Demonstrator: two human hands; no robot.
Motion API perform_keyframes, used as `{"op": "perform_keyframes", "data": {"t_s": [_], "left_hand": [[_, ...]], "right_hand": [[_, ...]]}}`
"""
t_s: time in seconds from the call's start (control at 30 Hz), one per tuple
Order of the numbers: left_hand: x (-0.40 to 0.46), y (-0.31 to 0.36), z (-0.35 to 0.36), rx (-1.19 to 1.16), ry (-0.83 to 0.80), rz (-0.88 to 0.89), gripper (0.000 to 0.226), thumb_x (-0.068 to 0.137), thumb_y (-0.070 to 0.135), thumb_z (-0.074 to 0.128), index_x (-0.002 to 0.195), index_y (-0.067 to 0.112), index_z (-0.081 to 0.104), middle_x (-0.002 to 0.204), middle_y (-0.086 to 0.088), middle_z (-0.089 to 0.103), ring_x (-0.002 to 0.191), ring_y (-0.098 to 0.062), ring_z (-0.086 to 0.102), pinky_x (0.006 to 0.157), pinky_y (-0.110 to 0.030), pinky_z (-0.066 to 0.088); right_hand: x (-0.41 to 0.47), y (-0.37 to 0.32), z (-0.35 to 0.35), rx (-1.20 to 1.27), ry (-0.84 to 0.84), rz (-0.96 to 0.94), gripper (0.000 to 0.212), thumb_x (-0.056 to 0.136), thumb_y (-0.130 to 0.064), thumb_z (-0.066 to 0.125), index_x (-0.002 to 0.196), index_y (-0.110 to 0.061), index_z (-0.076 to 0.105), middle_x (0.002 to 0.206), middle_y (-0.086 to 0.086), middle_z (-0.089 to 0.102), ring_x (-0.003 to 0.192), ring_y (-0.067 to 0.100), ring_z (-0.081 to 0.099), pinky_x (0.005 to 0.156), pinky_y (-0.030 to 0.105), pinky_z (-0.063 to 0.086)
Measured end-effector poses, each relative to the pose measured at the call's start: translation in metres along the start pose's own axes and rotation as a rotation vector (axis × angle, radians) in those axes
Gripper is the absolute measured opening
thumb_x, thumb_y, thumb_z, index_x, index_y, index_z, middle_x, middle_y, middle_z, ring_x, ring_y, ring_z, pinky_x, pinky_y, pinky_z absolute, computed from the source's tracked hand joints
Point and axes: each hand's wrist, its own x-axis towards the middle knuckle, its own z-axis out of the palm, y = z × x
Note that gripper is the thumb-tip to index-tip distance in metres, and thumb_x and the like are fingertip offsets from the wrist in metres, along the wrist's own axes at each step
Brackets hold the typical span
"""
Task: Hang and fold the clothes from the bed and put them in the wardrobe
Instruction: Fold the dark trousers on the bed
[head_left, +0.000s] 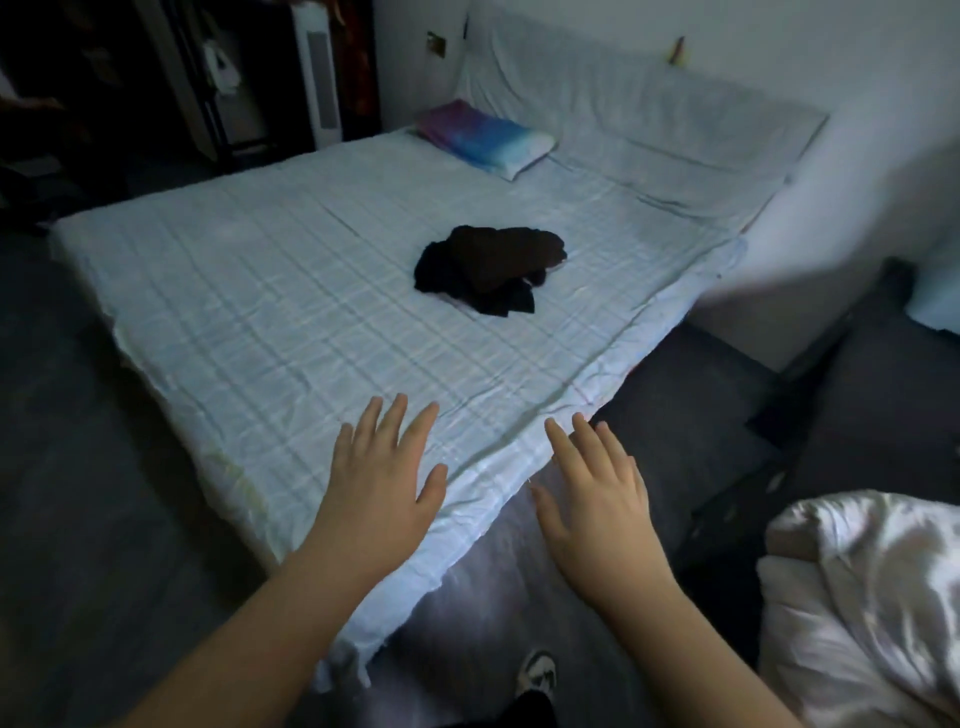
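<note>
2 bare hands reach out over the near corner of a bed covered in a pale blue checked sheet (249, 291).

The left hand (382, 480) and the right hand (597, 491) are both flat, fingers straight and spread, holding nothing. The task's clothes, a small heap of black and dark brown garments (491, 267), lie in the middle of the sheet, well apart from the hands. A pink-and-blue pillow (485, 137) sits near the headboard. A crumpled white duvet (872, 613) lies at the right, off the bed.

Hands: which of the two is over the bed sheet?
The left hand, fingers spread above the sheet; the right hand is past the bed's corner.
</note>
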Motion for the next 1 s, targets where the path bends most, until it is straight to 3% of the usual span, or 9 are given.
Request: {"op": "perform_keyframes", "data": {"t_s": [0.2, 0.4, 0.53, 0.67, 0.87, 1.0], "left_hand": [[0.077, 0.069, 0.037, 0.058, -0.108, 0.062, 0.074, 0.089, 0.06, 0.015, 0.156, 0.03, 0.015, 0.165, -0.008, 0.012, 0.152, -0.031, 0.005, 0.121, -0.053, 0.011], [0.183, 0.15, 0.074, 0.082, -0.086, 0.108, 0.078, 0.085, 0.062, 0.006, 0.156, 0.032, 0.015, 0.165, -0.006, 0.012, 0.152, -0.029, 0.005, 0.121, -0.053, 0.012], [0.251, 0.177, 0.09, 0.032, -0.037, 0.036, 0.077, 0.086, 0.061, 0.011, 0.156, 0.029, 0.018, 0.165, -0.008, 0.015, 0.152, -0.03, 0.007, 0.121, -0.054, 0.014], [0.306, 0.174, 0.11, 0.018, -0.036, -0.075, 0.065, 0.099, 0.052, 0.031, 0.157, 0.027, 0.016, 0.165, -0.009, 0.014, 0.151, -0.03, 0.006, 0.121, -0.052, 0.013], [0.398, 0.138, 0.138, 0.023, -0.039, -0.21, 0.069, 0.094, 0.055, 0.025, 0.157, 0.027, 0.016, 0.165, -0.008, 0.014, 0.152, -0.03, 0.006, 0.121, -0.052, 0.013], [0.473, 0.099, 0.165, 0.016, -0.08, -0.288, 0.066, 0.1, 0.05, 0.035, 0.157, 0.026, 0.015, 0.165, -0.009, 0.011, 0.152, -0.03, 0.004, 0.122, -0.05, 0.011]], "right_hand": [[0.039, 0.08, -0.021, 0.003, 0.032, 0.111, 0.066, 0.1, -0.047, 0.042, 0.158, -0.035, 0.012, 0.167, -0.005, 0.009, 0.153, 0.019, -0.002, 0.123, 0.046, 0.007], [0.107, 0.17, -0.045, -0.033, -0.033, 0.101, 0.066, 0.101, -0.052, 0.031, 0.156, -0.041, -0.003, 0.166, -0.011, -0.007, 0.152, 0.015, -0.016, 0.121, 0.041, -0.009], [0.18, 0.217, -0.062, -0.016, -0.004, 0.014, 0.065, 0.101, -0.052, 0.035, 0.157, -0.04, 0.003, 0.166, -0.011, -0.003, 0.152, 0.013, -0.014, 0.12, 0.039, -0.008], [0.258, 0.247, -0.054, 0.043, -0.006, -0.032, 0.064, 0.101, -0.052, 0.038, 0.157, -0.038, 0.011, 0.167, -0.007, 0.006, 0.153, 0.017, -0.004, 0.123, 0.042, 0.001], [0.375, 0.263, -0.012, 0.064, -0.091, -0.137, 0.066, 0.096, -0.055, 0.026, 0.157, -0.033, 0.019, 0.166, -0.003, 0.014, 0.154, 0.021, 0.005, 0.123, 0.047, 0.014], [0.473, 0.269, 0.025, 0.032, -0.177, -0.166, 0.07, 0.093, -0.058, 0.018, 0.158, -0.031, 0.019, 0.166, -0.002, 0.014, 0.153, 0.023, 0.007, 0.122, 0.051, 0.018]]}}
